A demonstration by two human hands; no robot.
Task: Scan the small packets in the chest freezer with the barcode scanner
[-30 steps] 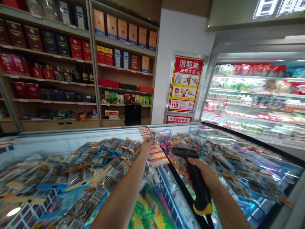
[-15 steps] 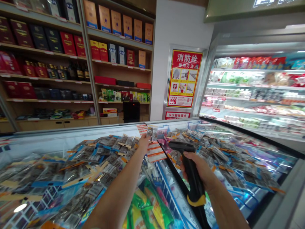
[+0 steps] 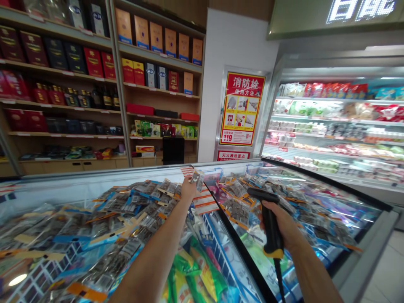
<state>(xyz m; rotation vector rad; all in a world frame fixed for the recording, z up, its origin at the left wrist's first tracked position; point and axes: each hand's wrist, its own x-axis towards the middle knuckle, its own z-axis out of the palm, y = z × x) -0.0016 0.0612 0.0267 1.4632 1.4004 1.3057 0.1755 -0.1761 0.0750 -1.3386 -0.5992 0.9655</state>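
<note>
Stretched far forward, my left hand [image 3: 188, 188] has its fingers closed on a small clear packet [image 3: 198, 178] near the back rim of the freezer. Just below it lie orange-and-white price labels [image 3: 205, 200] beside the black frame bar. My right hand [image 3: 277, 221] grips a black and yellow barcode scanner [image 3: 272, 229] by its handle, with its head pointing left above the right-hand bin and a cable hanging down. Many similar packets [image 3: 148, 195] with orange, blue and tan headers cover the left bin. More packets [image 3: 236, 206] lie under the glass side at right.
A black frame bar [image 3: 233, 235] divides the chest freezer. Green and yellow bags [image 3: 192, 273] sit in a blue wire basket [image 3: 221, 256]. Behind stand shelves of boxes [image 3: 156, 38], a red poster [image 3: 242, 109] and a lit refrigerated display [image 3: 334, 126].
My right hand has moved right with the scanner, away from the labels. The packet in my left hand has tilted and shifted slightly left. The camera view has tipped up a little.
</note>
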